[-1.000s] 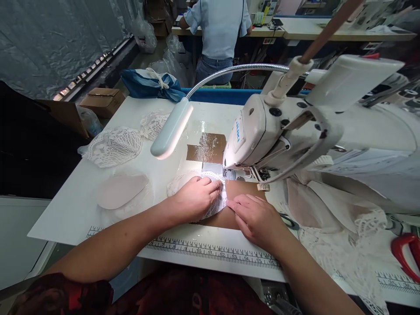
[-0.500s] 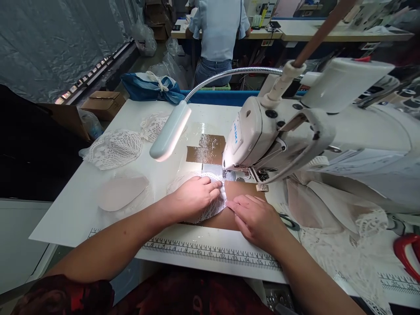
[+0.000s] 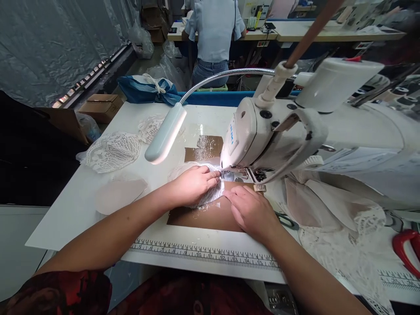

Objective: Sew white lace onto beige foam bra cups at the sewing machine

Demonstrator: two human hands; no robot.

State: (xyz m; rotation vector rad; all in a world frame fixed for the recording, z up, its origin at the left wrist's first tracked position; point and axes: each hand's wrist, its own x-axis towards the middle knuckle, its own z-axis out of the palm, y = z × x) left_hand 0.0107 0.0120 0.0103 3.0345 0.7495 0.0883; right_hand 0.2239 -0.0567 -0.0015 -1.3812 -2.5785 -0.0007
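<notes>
A white lace piece (image 3: 212,196) lies under the needle area of a white sewing machine (image 3: 241,131). On top of it rests my left hand (image 3: 195,186), fingers bent together and holding the lace against the bed, with the fingertips close to the presser foot. My right hand (image 3: 251,209) pinches the lace's right-hand edge between thumb and fingers, over brown tape (image 3: 200,218) stuck to the table. Part of the lace is hidden beneath my left hand, and the needle point is too small to make out.
A lamp (image 3: 166,133) on a bendable neck hangs over the table. Lace cups (image 3: 113,151) and a beige cup piece (image 3: 121,195) lie left. More lace fabric (image 3: 344,245), dark-handled scissors (image 3: 287,221) and a red-handled tool (image 3: 405,249) are right. A person (image 3: 215,35) sits beyond.
The lace has moved away from me, toward the machine, uncovering more brown tape at the front. Both hands have shifted slightly with it. The camera view has also moved a little.
</notes>
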